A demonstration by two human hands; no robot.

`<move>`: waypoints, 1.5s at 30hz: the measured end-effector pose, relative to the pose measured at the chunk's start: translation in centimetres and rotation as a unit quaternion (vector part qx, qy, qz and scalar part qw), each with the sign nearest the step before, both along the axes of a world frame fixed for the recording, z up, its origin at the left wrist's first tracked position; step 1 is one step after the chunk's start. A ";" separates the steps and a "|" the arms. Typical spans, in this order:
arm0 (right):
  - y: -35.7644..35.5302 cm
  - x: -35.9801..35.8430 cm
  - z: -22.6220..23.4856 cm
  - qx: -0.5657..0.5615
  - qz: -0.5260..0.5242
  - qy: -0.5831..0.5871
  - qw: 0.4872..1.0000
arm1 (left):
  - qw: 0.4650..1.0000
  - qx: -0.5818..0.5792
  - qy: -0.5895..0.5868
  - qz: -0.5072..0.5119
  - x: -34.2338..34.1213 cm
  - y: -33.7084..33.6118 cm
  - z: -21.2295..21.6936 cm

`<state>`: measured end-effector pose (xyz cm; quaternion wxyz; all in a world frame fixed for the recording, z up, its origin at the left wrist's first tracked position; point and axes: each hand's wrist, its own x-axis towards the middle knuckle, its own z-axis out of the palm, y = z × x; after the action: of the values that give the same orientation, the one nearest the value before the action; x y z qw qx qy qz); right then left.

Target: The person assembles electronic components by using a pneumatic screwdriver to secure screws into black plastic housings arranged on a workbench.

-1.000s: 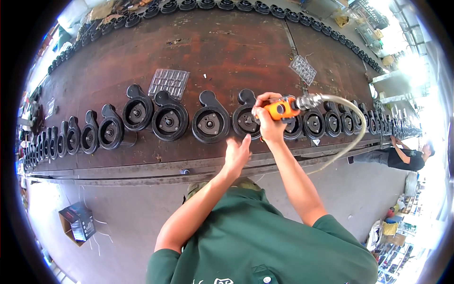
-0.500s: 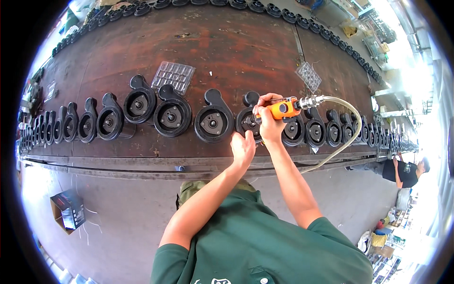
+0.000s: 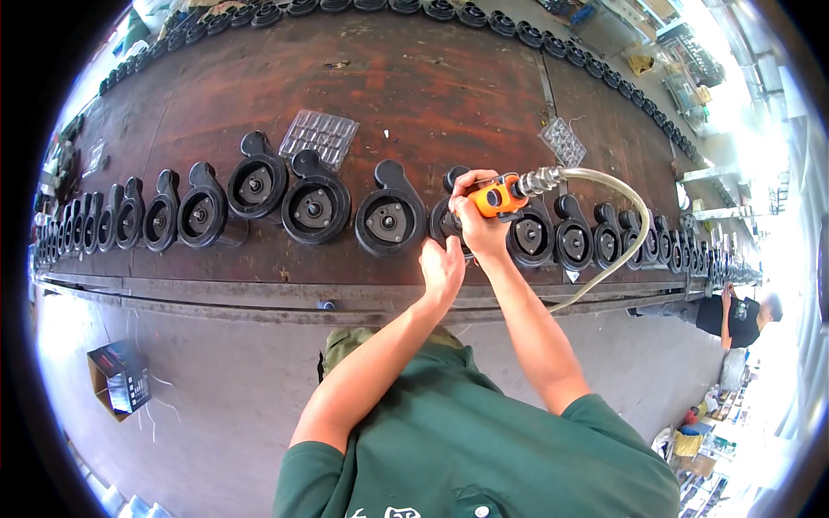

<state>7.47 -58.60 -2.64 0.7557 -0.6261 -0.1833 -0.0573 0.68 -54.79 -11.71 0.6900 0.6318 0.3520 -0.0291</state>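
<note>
My right hand (image 3: 480, 226) is wrapped around an orange air screwdriver (image 3: 501, 197), which lies tilted over a black round housing (image 3: 439, 223) with a short neck. The tool's tip is hidden behind my fingers. At the near rim of that housing, my left hand (image 3: 443, 269) is closed, its thumb and fingers pinching the edge. A clear air hose (image 3: 646, 226) runs from the tool's metal coupling and curves down to the table's near edge. Just left stands a similar black housing (image 3: 390, 222) with a metal plate and shaft in its middle.
Several more black housings (image 3: 314, 210) line the near side of the brown table (image 3: 414, 95), with another row (image 3: 471, 15) along the far side. Clear plastic trays (image 3: 319, 138) lie behind the near row. A cardboard box (image 3: 119, 380) sits on the floor; another person (image 3: 734, 318) stands far right.
My right hand and the air screwdriver have shifted slightly left and tilted over the housing. The hose has moved left with them. My left hand stays at the rim.
</note>
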 end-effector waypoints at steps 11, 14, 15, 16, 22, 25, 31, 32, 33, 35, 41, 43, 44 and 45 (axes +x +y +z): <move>0.7 0.3 0.2 0.025 -0.015 0.049 0.998 | 0.999 -0.035 0.021 0.007 0.3 0.0 1.4; 1.0 0.3 0.0 0.031 -0.006 0.053 0.998 | 0.999 -0.022 -0.007 0.036 0.3 -0.2 1.2; 1.0 0.4 -0.2 0.032 -0.003 0.054 0.998 | 0.999 -0.010 -0.011 0.036 0.2 -0.3 1.3; 0.7 0.4 -0.4 0.015 -0.005 0.040 0.999 | 0.999 0.003 -0.016 0.033 0.0 -0.1 2.7; 1.2 0.0 -0.5 0.048 -0.004 0.036 0.998 | 1.000 0.003 0.013 -0.006 -0.3 0.6 3.8; 0.7 0.3 -0.6 -0.024 0.016 -0.013 1.000 | 0.999 0.039 0.001 0.006 -0.2 0.1 3.5; 1.5 0.1 0.9 0.001 -0.030 0.030 0.999 | 0.999 0.031 0.019 0.007 0.2 0.1 2.7; 1.6 0.0 1.6 -0.002 -0.026 0.026 0.999 | 0.999 0.027 0.030 -0.003 0.2 0.1 2.3; 1.6 -0.1 1.9 -0.006 -0.023 0.022 0.999 | 0.999 0.039 0.024 -0.009 -0.2 0.0 1.9; 0.2 -0.8 1.3 -0.040 -0.048 -0.012 0.998 | 0.998 0.065 0.010 -0.023 -0.4 0.3 3.2; -3.9 -2.6 1.1 -0.020 -0.093 -0.021 0.995 | 1.000 -0.007 -0.010 0.014 0.4 -0.3 0.4; -4.8 -2.9 0.6 -0.001 -0.101 -0.005 0.995 | 0.999 -0.029 -0.010 0.020 0.5 -0.4 -0.5; -4.9 -3.1 0.5 0.007 -0.105 0.003 0.994 | 0.999 -0.021 -0.023 0.022 0.5 -0.5 -1.0; -5.0 -3.3 0.4 0.012 -0.106 0.008 0.994 | 0.999 -0.014 -0.036 0.025 0.5 -0.6 -1.6</move>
<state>4.19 -63.64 -2.20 0.7540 -0.6336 -0.1097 -0.1340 1.21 -55.38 -13.31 0.7112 0.6139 0.3425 0.0061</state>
